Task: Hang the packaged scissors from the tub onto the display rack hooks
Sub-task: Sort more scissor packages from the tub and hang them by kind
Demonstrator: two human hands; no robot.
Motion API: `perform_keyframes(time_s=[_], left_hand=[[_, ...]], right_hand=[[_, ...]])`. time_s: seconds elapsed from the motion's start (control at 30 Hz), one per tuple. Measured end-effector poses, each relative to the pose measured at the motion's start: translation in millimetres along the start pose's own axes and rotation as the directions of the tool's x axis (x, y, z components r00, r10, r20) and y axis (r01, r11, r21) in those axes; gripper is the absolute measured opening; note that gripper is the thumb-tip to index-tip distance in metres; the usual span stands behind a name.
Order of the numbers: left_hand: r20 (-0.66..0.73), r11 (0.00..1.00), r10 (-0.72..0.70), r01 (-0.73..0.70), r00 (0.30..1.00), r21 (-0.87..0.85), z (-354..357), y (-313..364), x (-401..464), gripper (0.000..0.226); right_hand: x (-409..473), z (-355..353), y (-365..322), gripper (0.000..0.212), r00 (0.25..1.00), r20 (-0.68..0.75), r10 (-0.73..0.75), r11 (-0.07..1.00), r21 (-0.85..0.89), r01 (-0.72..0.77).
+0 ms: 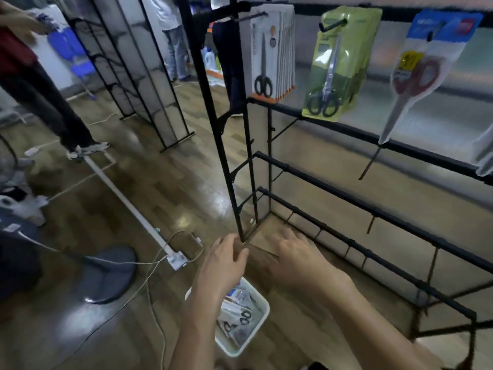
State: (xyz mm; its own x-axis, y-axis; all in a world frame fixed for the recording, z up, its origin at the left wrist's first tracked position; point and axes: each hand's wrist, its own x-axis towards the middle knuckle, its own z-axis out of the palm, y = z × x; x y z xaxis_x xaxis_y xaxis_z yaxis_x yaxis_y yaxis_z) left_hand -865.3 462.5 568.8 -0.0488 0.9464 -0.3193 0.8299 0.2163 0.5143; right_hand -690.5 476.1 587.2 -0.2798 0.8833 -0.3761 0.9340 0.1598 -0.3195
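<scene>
A: Where are the hands?

B: Both hands reach forward above the white tub (257, 328), which sits on the wooden floor (170, 193) at 6 o'clock. The left hand (226, 265) and right hand (296, 260) are released, fingers loosely spread, grasping nothing.

A: And the packaged scissors?

B: Several packs (240, 320) lie heaped in the tub, black handle loops showing. Others hang on the black display rack (346, 201): a row of white-and-orange packs (269, 57) at 12 o'clock, a green pack (336, 68) at 1 o'clock, and a blue-topped pack with red-handled scissors (424, 76) at 2 o'clock. Bare hooks (369, 225) jut from the lower bars.

A: Anything else in view?

B: A fan base (106, 273) and a power strip (176, 259) with cables at 8 o'clock, and a person's legs (50, 102) at 10 o'clock.
</scene>
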Motion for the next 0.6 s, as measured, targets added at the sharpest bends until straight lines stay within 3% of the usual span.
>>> perform_keyframes(time_s=[0.2, 0.33, 0.6], left_hand=[[0.020, 0.998, 0.005, -0.006, 1.000, 0.059, -23, -75, 16, 0.052], [0.079, 0.990, 0.062, -0.072, 0.995, 0.124, -32, -127, 40, 0.055], [0.210, 0.970, 0.106, -0.147, 0.972, 0.191, 0, -224, 78, 0.050]], right_hand=[[33, 37, -57, 0.068, 0.999, 0.027, 0.035, 0.999, 0.003, -0.035], [55, 74, -90, 0.082, 0.992, 0.024, 0.126, 0.990, 0.060, -0.127], [91, 183, -107, 0.083, 0.950, 0.098, 0.295, 0.936, 0.172, -0.308]])
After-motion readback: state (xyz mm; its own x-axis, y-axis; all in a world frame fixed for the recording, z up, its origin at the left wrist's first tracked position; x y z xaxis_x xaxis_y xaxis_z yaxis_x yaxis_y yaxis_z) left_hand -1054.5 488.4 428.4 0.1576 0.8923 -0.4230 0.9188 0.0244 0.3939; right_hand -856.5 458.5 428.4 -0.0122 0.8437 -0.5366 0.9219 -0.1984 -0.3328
